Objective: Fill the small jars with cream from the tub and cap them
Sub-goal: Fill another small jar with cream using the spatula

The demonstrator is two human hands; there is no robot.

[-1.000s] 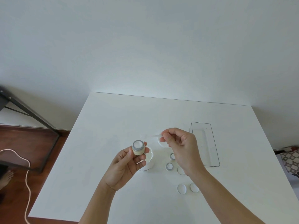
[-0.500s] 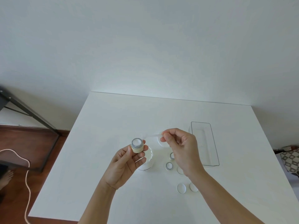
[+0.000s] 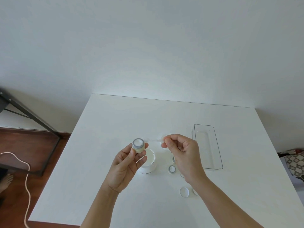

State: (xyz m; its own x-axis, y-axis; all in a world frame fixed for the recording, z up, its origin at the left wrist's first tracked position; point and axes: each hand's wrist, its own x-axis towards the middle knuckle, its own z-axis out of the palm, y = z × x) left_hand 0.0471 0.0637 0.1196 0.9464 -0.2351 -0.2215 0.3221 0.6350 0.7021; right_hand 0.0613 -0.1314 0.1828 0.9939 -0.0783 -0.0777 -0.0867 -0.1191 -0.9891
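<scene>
Clear plastic is what the thin spatula (image 3: 154, 140) seems made of; it is pinched at its right end by the right hand (image 3: 182, 153), and its long axis runs sideways toward the small jar (image 3: 138, 145). This jar is gripped upright by the left hand (image 3: 126, 168), just above the open tub (image 3: 148, 162). The spatula tip lies just beside the jar's rim.

Two bare forearms enter from the bottom edge; no sleeve covers either one up to the frame edge; the left hand (image 3: 125, 168) and the right hand (image 3: 184, 157) wear no gloves; no rings or watch show; the fingernails look short and unpainted.
</scene>
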